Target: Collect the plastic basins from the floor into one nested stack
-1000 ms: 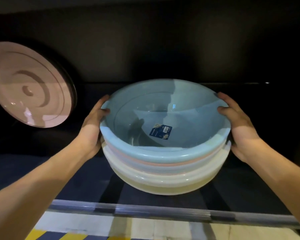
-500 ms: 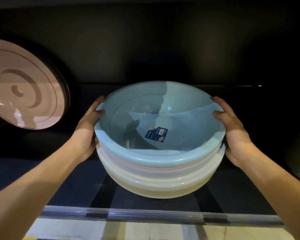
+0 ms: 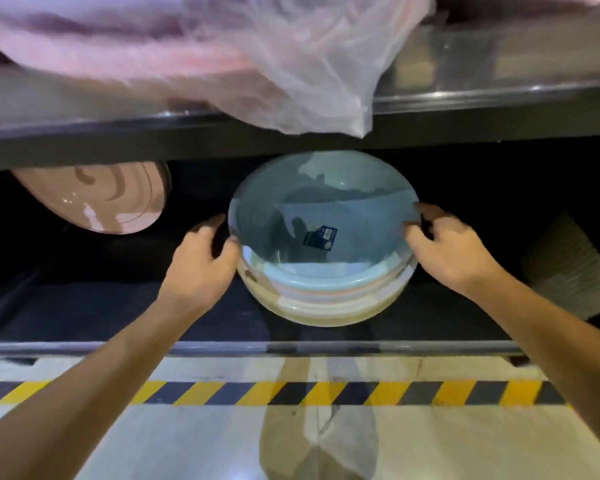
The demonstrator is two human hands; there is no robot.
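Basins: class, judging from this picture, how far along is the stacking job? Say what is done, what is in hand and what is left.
Done: several basins sit nested in one stack on the bottom shelf, blue basin on top. In hand: the left hand and right hand are at the stack's sides, fingers loose. Left: no loose basins show on the floor; a pink basin leans apart.

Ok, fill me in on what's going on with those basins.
A person has a nested stack of plastic basins, light blue one on top, sitting on the dark lower shelf of a rack. The left hand and right hand are at opposite sides of the rim, fingers loosely curled; whether they grip it is unclear. A pink basin leans on its side to the left.
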